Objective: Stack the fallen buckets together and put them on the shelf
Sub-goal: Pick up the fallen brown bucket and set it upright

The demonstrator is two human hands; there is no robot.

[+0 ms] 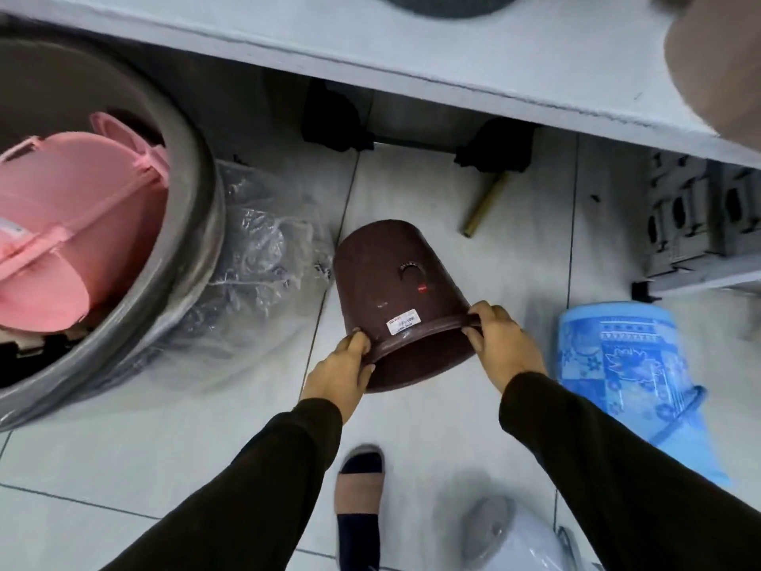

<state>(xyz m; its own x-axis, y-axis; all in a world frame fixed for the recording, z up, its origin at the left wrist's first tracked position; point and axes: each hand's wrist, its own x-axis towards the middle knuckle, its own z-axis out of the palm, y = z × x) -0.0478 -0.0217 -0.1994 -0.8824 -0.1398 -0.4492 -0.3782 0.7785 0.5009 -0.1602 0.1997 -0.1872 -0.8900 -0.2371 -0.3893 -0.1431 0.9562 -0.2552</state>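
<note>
The brown bucket [395, 298] is held on its side low over the tiled floor [412, 191] below the white shelf [453, 63], long axis running away from the person, base toward the shelf and open mouth toward the camera. It is judged light, stiff, smooth plastic, best taken at the rolled rim. The rim is clenched by the left hand [341, 368] and right hand [502, 344] on opposite sides; a blue patterned bucket [626, 364] lies fallen just right.

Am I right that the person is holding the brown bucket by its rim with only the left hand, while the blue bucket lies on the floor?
Not quite: the head view shows both hands, left and right, gripping the brown bucket by its rim. The blue bucket does lie on the floor.
</note>
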